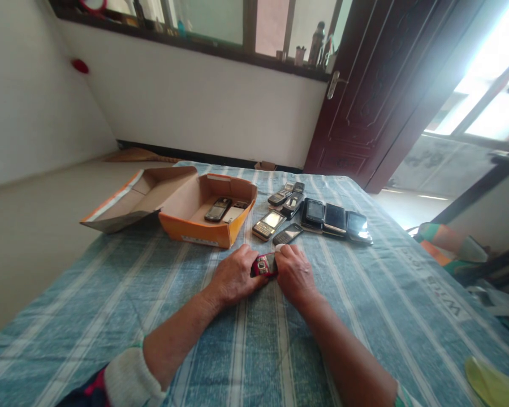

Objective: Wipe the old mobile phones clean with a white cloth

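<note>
A small red mobile phone with silver keys lies sideways between my hands, just above the tablecloth. My left hand is closed on its keypad end, thumb along the near edge. At the screen end, my right hand is closed over the phone, its fingertips pinching a small white tissue-like piece against it. The fingers hide part of the screen. Just beyond my hands lie a gold phone and a dark keypad phone.
An orange cardboard box, lid open to the left, holds a black phone and a white one. Older phones cluster right of it, beside dark touchscreen phones. A yellow item lies at the lower right.
</note>
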Demonstrator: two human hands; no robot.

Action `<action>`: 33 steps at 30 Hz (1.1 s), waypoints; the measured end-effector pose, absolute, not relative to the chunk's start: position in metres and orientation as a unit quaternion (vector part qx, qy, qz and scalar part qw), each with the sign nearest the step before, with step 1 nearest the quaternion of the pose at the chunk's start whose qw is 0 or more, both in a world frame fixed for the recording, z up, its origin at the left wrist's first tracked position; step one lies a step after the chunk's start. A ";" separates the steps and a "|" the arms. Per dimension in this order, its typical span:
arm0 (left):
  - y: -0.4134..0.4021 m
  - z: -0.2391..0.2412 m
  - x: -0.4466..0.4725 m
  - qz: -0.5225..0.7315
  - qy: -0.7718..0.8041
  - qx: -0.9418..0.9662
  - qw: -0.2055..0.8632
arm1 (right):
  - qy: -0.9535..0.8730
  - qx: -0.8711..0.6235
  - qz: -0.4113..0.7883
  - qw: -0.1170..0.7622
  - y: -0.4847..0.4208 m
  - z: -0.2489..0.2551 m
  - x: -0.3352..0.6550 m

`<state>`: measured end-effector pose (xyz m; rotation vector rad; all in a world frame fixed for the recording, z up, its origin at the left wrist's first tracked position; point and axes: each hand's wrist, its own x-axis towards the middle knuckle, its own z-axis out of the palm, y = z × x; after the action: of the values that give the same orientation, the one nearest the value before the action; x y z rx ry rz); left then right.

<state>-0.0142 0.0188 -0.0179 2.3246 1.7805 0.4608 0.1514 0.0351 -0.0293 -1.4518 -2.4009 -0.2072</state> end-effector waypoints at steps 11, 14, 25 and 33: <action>0.017 -0.012 -0.012 0.158 0.597 0.781 0.093 | -0.811 -0.552 -0.078 0.178 0.040 -0.030 0.162; 0.017 -0.012 -0.012 0.161 0.596 0.781 0.097 | -0.806 -0.556 -0.076 0.190 0.038 -0.031 0.165; 0.017 -0.014 -0.013 0.151 0.597 0.781 0.103 | -0.881 -0.410 -0.084 0.220 0.016 -0.037 0.143; 0.015 -0.014 -0.012 0.142 0.606 0.777 0.091 | -0.842 -0.481 -0.089 0.225 0.025 -0.035 0.159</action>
<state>-0.0124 0.0146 -0.0144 2.3099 1.8014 0.4226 0.1590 0.0250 -0.0354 -1.3273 -2.3231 -0.2457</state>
